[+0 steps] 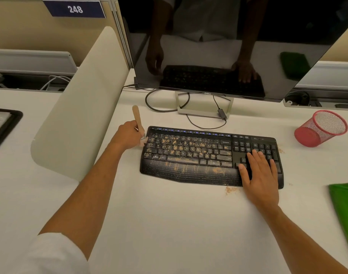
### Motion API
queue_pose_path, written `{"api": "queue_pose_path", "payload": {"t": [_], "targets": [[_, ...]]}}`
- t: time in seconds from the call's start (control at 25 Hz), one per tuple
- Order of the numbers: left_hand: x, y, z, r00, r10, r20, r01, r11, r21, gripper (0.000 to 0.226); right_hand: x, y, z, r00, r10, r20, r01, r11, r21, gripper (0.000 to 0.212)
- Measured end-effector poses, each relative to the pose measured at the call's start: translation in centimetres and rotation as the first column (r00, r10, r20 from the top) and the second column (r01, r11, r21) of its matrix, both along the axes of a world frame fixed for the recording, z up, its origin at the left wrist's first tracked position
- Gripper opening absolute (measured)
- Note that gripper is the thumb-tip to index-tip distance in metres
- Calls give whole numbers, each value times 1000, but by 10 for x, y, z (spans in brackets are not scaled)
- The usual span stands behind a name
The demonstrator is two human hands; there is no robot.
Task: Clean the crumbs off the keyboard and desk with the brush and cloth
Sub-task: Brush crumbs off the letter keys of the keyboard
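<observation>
Keyboard (190, 153): black plastic, matt keys, palm rest w/ dotted texture, dusted w/ tan grainy crumbs (216, 170). Brush (138, 123): pale bare wood handle, shiny metal ferrule, light bristles. Counter (169, 224): white, smooth, matt. Monitor (218, 46): glossy black screen, mirror-like; stand brushed silver metal. Cup (321, 128): red wire mesh, metal. Cloth (345, 210): green fabric, soft matt. Divider (80, 107): off-white, smooth, low sheen.

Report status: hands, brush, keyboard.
Left hand grips wooden-handled brush at black keyboard left edge. Right hand flat on keypad. Crumbs remain. Nothing obstructing.
</observation>
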State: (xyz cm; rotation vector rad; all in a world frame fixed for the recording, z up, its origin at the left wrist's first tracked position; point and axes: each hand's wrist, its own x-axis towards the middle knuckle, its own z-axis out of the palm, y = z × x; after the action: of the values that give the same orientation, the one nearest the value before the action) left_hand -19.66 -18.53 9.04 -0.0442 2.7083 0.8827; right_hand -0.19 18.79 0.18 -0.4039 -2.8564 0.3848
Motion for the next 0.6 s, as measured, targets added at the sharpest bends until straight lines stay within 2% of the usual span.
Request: {"api": "queue_pose_path", "payload": {"t": [0.32, 0.44, 0.52, 0.6], "targets": [[41, -15, -1, 998, -54, 29, 55, 998, -12, 9, 0, 0, 0, 1000, 1, -5, -1, 1000, 1, 66], [49, -22, 0, 992, -70, 105, 75, 996, -40, 9, 0, 1, 0, 1000, 1, -4, -1, 1000, -1, 65], [51, -25, 1, 986, -51, 159, 46, 998, 33, 12, 0, 1, 0, 1000, 4, -1, -4, 1000, -2, 65], [50, -23, 3, 994, 38, 100, -52, 988, 147, 11, 0, 1, 0, 1000, 4, -1, -4, 1000, -2, 65]]}}
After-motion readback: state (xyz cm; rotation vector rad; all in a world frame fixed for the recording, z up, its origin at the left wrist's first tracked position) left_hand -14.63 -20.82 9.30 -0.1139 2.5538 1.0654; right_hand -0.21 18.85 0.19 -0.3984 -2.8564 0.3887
